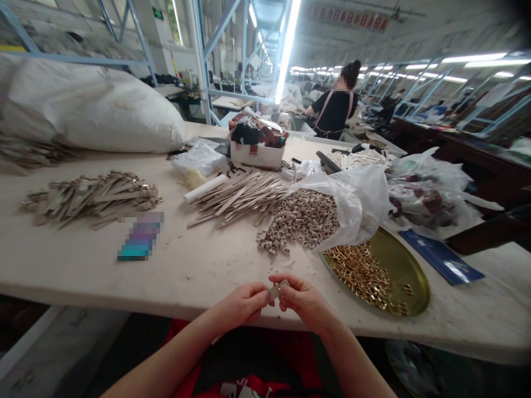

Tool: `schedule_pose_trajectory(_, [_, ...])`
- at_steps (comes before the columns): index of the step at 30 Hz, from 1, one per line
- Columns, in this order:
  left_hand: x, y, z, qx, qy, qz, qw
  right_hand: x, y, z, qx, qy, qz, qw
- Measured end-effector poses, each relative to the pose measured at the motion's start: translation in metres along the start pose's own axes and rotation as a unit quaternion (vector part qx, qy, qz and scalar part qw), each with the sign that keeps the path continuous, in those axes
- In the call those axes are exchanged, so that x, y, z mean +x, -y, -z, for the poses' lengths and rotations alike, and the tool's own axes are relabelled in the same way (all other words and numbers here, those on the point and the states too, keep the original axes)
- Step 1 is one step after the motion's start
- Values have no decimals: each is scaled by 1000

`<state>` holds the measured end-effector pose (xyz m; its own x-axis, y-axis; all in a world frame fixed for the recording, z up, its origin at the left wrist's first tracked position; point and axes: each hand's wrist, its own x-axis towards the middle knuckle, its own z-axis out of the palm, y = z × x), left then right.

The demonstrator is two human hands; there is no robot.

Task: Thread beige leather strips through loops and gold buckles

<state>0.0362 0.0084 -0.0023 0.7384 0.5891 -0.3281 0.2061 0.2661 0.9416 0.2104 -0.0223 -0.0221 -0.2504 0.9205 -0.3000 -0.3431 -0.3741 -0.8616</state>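
Note:
My left hand (248, 302) and my right hand (305, 301) meet just above the front edge of the table. Both are closed on a short beige strap (274, 291), pinched between thumbs and fingers. A glint of gold shows on it by my right fingertips, perhaps a buckle, though fingers partly cover it. Beyond my hands lies a heap of small beige loops (307, 215), partly spilling from a clear plastic bag (360, 199). To the right, many gold buckles (365, 276) lie in an oval brass-coloured tray (415, 271).
Loose beige straps (244, 196) lie behind the loops, and a pile of straps with gold buckles (95, 196) at left. A white box (257, 155), a large white sack (91, 105) and a blue packet (440, 257) share the table (199, 271). Another person (337, 110) works farther back.

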Motion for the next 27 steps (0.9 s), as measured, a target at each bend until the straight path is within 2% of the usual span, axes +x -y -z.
schedule_pose_trajectory(2, [-1, -1, -2, -10, 5, 4, 1000, 0, -5, -6, -26, 5, 7, 1000])
schedule_pose_trajectory(8, [1, 6, -11, -26, -68, 21, 997, 1, -19, -20, -59, -112, 91, 988])
schedule_pose_trajectory(13, [1, 12, -12, -19, -95, 6, 995, -5, -24, -28, -79, -131, 84, 985])
schedule_pose_trajectory(20, [3, 16, -14, -22, -92, 10, 996, -6, -24, -32, -83, -165, 77, 980])
schedule_pose_trajectory(23, [3, 17, -15, -6, -104, 12, 995, -4, -28, -29, -50, -173, 77, 981])
schedule_pose_trajectory(27, [3, 17, -18, 15, -110, 9, 994, -5, -35, -28, 71, -120, 18, 990])
